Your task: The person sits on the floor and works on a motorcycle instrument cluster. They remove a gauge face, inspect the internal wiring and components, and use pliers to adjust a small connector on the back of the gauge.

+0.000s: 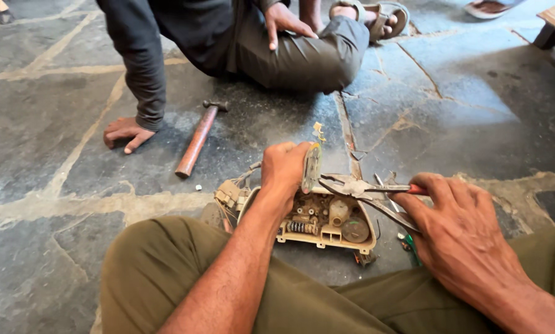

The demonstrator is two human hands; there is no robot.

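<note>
I sit on a stone floor with an old beige electronic unit (pixel 327 230) between my knees, its inside parts exposed. My left hand (pixel 282 173) grips the unit's upper edge, by a thin upright piece (pixel 312 167). My right hand (pixel 460 226) holds a pair of pliers (pixel 358 187) by the red-tipped handles. The jaws point left, right over the unit's top, close to my left fingers. A bundle of connectors and wires (pixel 231 196) hangs off the unit's left side.
A hammer (pixel 198 139) with a wooden handle lies on the floor ahead. Another person sits opposite, one hand (pixel 125 133) flat on the floor and the other (pixel 283 21) on a knee. A sandalled foot (pixel 376 13) is at the top.
</note>
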